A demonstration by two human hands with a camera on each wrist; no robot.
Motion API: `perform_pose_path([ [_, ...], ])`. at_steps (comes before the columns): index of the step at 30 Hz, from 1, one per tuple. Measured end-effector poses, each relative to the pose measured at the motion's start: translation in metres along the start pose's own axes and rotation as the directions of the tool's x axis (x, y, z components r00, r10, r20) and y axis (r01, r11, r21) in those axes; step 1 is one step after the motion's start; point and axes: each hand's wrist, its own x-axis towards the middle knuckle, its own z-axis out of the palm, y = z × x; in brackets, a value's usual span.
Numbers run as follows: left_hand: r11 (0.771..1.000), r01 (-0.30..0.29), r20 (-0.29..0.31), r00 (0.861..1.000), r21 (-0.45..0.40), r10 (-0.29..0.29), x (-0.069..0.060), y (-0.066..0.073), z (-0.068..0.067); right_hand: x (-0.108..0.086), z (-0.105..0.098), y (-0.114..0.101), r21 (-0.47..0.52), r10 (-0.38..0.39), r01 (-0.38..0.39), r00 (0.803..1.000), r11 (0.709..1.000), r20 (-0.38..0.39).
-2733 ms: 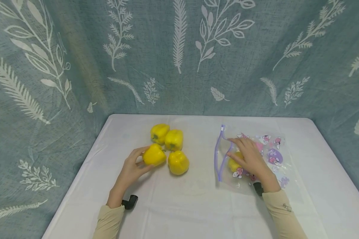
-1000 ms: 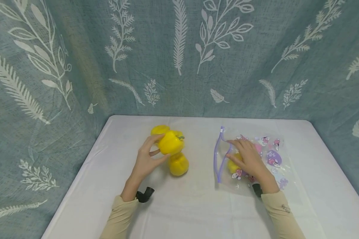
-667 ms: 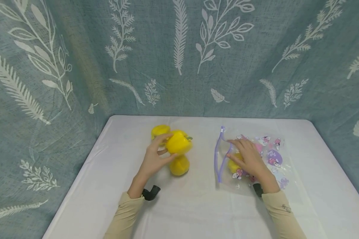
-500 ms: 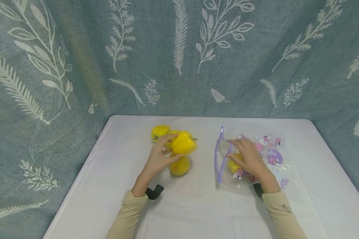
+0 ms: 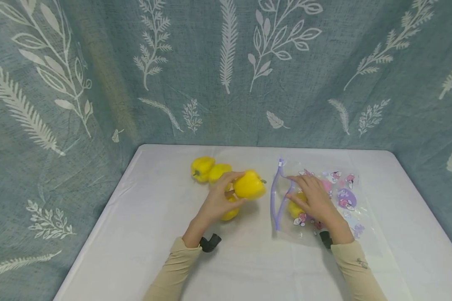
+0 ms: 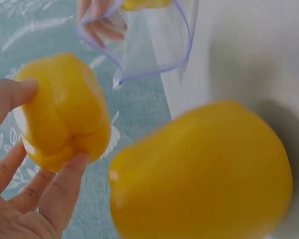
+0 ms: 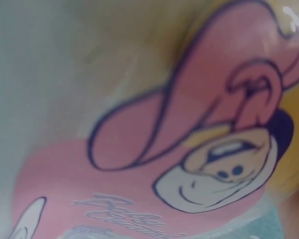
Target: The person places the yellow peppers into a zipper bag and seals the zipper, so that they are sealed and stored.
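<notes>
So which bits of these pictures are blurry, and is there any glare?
Head view: fairly even light, held pepper slightly blurred; left wrist view: near pepper looks soft, with a shadow beside it on the white tabletop, and pale glare on the held pepper; right wrist view: dim and hazy, small white glint on the printed bag.

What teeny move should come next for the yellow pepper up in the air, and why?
Probably the left grip should ease its pepper a little right, toward the bag's mouth. The pepper is held just left of that mouth, which stands open, the right grip touches its purple rim, and another pepper is already inside.
</notes>
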Motion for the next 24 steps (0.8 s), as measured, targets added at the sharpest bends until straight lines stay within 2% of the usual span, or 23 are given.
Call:
perform_pose_path([
  [8, 0.996, 0.011, 0.032, 0.999, 0.092, -0.014, 0.008, 0.004, 0.022, 0.0, -0.002, -0.002, 0.002, 0.021, -0.021, 1.0, 1.0, 0.01],
  [17, 0.995, 0.043, 0.045, 0.998, 0.092, -0.047, 0.016, 0.003, 0.039, 0.0, -0.003, -0.002, 0.016, 0.017, -0.017, 1.0, 1.0, 0.013],
  [24, 0.985, 0.067, 0.067, 0.995, 0.16, -0.078, 0.023, 0.002, 0.051, 0.001, -0.003, -0.001, 0.019, 0.017, -0.017, 1.0, 1.0, 0.009],
])
